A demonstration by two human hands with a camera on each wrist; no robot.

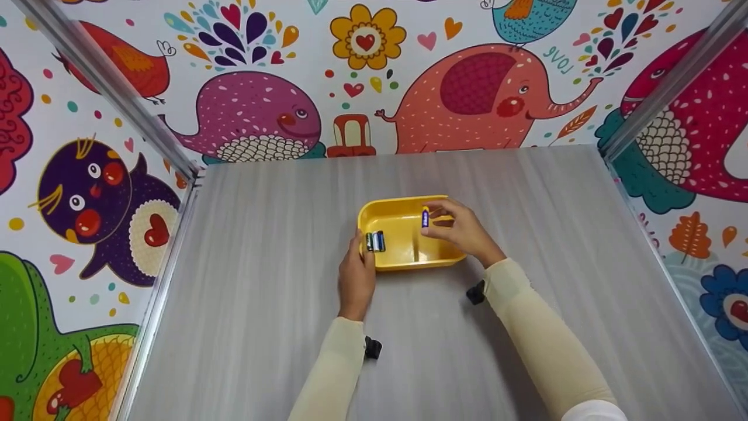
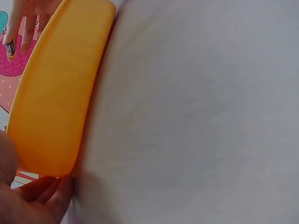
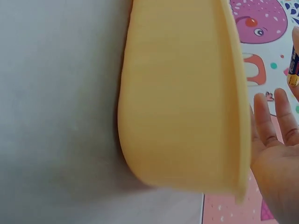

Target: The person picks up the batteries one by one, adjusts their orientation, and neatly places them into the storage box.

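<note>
A yellow plastic tray [image 1: 397, 237] stands on the table, in the middle of the head view. My left hand [image 1: 356, 280] grips its left end, thumb by the rim and fingers against the outer wall, as the left wrist view shows. Over the tray's right half, my right hand [image 1: 467, 234] pinches a small dark blue battery [image 1: 425, 217] with a yellow end between thumb and fingertips. That battery [image 3: 294, 67] also appears at the right edge of the right wrist view. Several batteries [image 1: 376, 241], green, white and dark blue, lie side by side inside the tray's left end.
Grey wood-grain table [image 1: 263, 234] surrounds the tray. Metal rails [image 1: 155, 304] run along its sides, and walls printed with cartoon animals [image 1: 467, 105] rise behind and beside it. Small black devices [image 1: 373, 348] sit at both wrists.
</note>
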